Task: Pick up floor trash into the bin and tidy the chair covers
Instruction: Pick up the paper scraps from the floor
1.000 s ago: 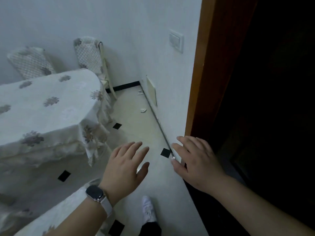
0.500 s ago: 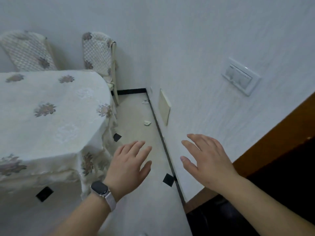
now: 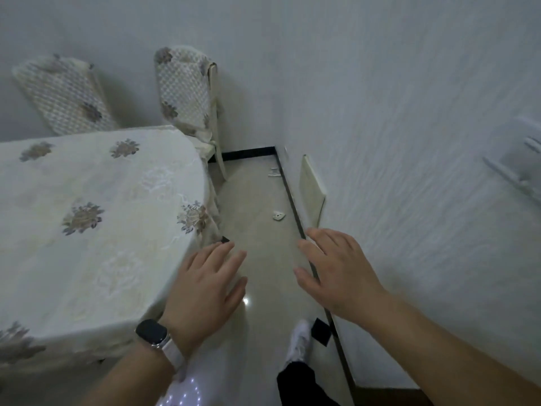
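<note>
Pale tiled floor [image 3: 257,200] forms a narrow corridor between the table [image 3: 96,218] at 9 o'clock and the white wall [image 3: 395,142] at 3 o'clock; a dark baseboard strip [image 3: 295,212] marks the wall's foot.

Trash: one small white scrap [image 3: 278,215] on the floor at 12 o'clock, just beside the baseboard; a second white scrap [image 3: 273,172] farther on, near the corner.

Chairs: one covered chair [image 3: 187,92] at 11 o'clock, tucked at the table's far edge; another chair cover [image 3: 64,92] at 10 o'clock, behind the table.

Cream panel [image 3: 312,189] leans against the wall, above the near scrap.

Left hand [image 3: 205,291]: fingers spread, holding nothing, overlapping the tablecloth's rounded edge; watch [image 3: 152,332] on the wrist.

Right hand [image 3: 339,273]: fingers spread, holding nothing, over the baseboard line.

White shoe [image 3: 298,341] at 6 o'clock, beside a black floor inset [image 3: 321,332].
</note>
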`<state>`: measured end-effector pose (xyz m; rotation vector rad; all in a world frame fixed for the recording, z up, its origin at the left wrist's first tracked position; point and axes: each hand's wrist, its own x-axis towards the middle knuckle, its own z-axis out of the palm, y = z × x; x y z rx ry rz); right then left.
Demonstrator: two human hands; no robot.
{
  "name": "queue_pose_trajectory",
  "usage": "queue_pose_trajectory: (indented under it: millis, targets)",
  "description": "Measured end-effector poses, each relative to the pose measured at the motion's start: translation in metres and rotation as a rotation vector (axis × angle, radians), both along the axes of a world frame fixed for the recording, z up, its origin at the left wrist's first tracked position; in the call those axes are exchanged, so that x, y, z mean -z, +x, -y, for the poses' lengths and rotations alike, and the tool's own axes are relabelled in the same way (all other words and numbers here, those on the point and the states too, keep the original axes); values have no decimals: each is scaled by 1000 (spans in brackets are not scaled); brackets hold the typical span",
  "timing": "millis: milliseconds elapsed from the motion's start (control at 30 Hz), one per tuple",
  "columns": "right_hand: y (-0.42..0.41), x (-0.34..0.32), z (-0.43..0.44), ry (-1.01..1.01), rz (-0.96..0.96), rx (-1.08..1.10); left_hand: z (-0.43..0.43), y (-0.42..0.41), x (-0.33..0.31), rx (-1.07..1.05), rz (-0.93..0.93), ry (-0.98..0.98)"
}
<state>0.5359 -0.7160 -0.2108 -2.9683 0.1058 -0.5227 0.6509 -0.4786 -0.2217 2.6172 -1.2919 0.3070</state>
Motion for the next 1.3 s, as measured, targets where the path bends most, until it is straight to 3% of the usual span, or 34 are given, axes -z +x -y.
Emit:
queue_pose_trajectory:
  millis: [300,833,1300]
  targets:
    - [163,13,94,98,-45,-13,95,141,-12,-84,-9,138]
    - [332,24,212,138,-113,84,211,321,3,-70,-47,121]
    - [525,21,280,46,-160,276,300,578,30,106,-52,-15]
